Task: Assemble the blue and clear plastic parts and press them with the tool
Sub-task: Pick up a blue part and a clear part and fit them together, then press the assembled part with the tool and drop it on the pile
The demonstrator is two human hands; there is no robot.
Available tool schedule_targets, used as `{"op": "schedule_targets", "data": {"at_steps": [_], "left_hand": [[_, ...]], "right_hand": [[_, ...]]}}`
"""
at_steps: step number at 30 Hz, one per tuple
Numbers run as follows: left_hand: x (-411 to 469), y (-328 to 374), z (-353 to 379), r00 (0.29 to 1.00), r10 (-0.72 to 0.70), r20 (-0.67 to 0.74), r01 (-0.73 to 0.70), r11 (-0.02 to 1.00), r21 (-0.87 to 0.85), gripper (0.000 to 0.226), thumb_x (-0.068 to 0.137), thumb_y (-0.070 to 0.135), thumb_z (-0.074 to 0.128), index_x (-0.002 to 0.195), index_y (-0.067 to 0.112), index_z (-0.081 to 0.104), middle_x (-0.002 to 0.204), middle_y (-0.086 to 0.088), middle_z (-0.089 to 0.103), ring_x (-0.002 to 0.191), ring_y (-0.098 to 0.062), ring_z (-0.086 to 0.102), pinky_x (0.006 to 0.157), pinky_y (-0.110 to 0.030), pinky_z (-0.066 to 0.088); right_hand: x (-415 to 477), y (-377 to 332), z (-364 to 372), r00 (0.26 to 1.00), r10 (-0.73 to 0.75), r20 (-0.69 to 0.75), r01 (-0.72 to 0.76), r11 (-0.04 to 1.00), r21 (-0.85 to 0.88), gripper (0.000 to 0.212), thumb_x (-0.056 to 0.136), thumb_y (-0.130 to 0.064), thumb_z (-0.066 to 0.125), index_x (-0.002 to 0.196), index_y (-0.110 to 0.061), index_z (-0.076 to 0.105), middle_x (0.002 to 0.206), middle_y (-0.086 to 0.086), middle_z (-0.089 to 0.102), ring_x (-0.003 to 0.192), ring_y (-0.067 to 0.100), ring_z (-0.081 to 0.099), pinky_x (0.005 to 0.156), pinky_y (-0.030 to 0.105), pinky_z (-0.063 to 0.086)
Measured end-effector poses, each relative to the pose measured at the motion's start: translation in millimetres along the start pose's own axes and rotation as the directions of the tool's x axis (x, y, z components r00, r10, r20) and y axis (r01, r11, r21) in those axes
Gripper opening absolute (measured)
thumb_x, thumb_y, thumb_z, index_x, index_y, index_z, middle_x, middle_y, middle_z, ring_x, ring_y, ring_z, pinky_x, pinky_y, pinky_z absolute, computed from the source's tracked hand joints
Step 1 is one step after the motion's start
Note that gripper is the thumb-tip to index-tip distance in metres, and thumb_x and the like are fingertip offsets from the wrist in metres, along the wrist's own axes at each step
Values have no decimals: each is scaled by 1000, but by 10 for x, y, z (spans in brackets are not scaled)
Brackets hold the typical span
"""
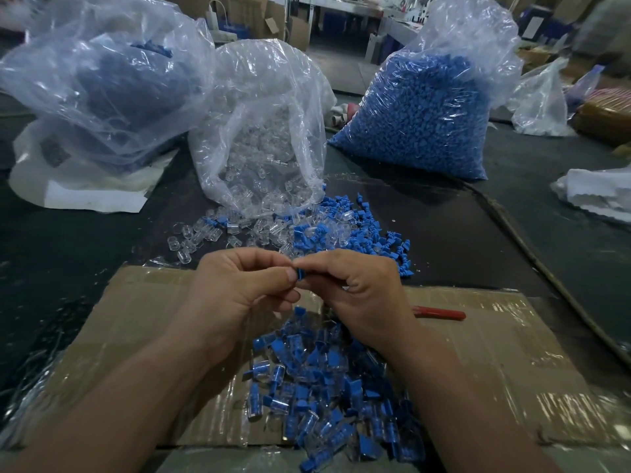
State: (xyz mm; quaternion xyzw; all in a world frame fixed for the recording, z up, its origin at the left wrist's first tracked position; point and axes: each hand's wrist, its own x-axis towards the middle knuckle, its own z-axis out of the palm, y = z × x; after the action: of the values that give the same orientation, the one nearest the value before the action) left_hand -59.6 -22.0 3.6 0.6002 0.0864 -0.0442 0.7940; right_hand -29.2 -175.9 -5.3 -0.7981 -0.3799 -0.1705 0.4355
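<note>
I pinch a small blue part [302, 273] between curled fingertips, my left hand [239, 288] and right hand [362, 291] meeting over the taped cardboard sheet [136, 308]. Beneath lies a heap of joined pieces [324, 387], blue inside glossy clear. A red-handled tool [440, 314] lies just right. Beyond, loose parts [307, 227] spill from a crinkled bag [259, 148] onto the dark counter [512, 216].

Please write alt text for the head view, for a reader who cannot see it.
The left hand and right hand meet above a cardboard sheet, pinching one small blue part. A pile of blue-and-clear pieces lies below; loose parts, a bag of clear parts and a bag of blue parts lie beyond.
</note>
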Motion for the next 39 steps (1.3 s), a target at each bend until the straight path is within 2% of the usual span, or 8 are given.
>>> {"op": "schedule_targets", "data": {"at_steps": [10,14,17,19,23,31,35,39], "left_hand": [[9,-20,4,1000,-23,-4,23,1000,-15,6,51,2,66,53,8,69,54,-13,63,43,-16,60,40,-19,49],[19,-26,-1,1000,-8,11,9,1000,-25,5,52,3,67,55,7,69,54,-12,63,43,-15,59,42,-19,49],[32,-39,-27,1000,-7,20,7,1000,-24,7,55,4,68,58,10,71,57,-8,64,47,-15,60,44,-19,50],[34,-55,-46,1000,-7,16,7,999,-36,8,57,4,69,60,10,71,58,-8,64,49,-15,61,45,-19,49],[23,-91,-58,1000,0,5,1,997,-79,7,59,4,70,63,10,71,59,-8,63,51,-16,61,46,-20,49],[51,-99,-79,1000,-19,4,20,997,-79,8,57,4,70,62,10,71,60,-10,64,51,-18,62,46,-22,51],[52,-99,-91,1000,-8,8,9,997,-82,8,58,3,70,63,9,71,60,-11,64,51,-18,61,45,-21,50],[59,-76,-84,1000,-10,11,11,997,-75,7,58,3,69,61,8,70,59,-11,64,49,-18,61,45,-21,50]], "right_hand": [[1,-19,-5,999,-37,8,37,997,-63,21,75,-4,67,95,0,70,87,9,72,83,12,65,75,22,53],[49,-65,-91,983,146,111,-135,986,-95,31,76,-14,72,106,-6,68,92,4,71,82,9,64,78,21,51],[101,-45,-294,902,405,148,-377,907,-186,36,76,-25,72,111,-16,66,97,-6,68,81,0,60,79,12,49],[114,-16,-452,855,494,157,-434,847,-306,31,78,-29,71,107,-20,67,92,-12,65,80,-5,57,75,10,46],[-17,2,-685,731,622,279,-440,743,-504,38,79,-36,69,115,-27,60,99,-17,53,95,1,51,78,17,38],[-283,29,-829,513,751,415,-349,625,-698,88,61,-51,78,135,-35,33,121,-15,37,108,6,34,90,26,35],[-270,49,-798,529,751,396,-329,611,-720,81,59,-52,78,128,-37,39,106,-17,35,100,4,34,82,24,35],[-269,47,-791,556,734,391,-329,626,-707,54,64,-48,71,111,-32,51,98,-14,42,90,5,42,80,29,45]]}}
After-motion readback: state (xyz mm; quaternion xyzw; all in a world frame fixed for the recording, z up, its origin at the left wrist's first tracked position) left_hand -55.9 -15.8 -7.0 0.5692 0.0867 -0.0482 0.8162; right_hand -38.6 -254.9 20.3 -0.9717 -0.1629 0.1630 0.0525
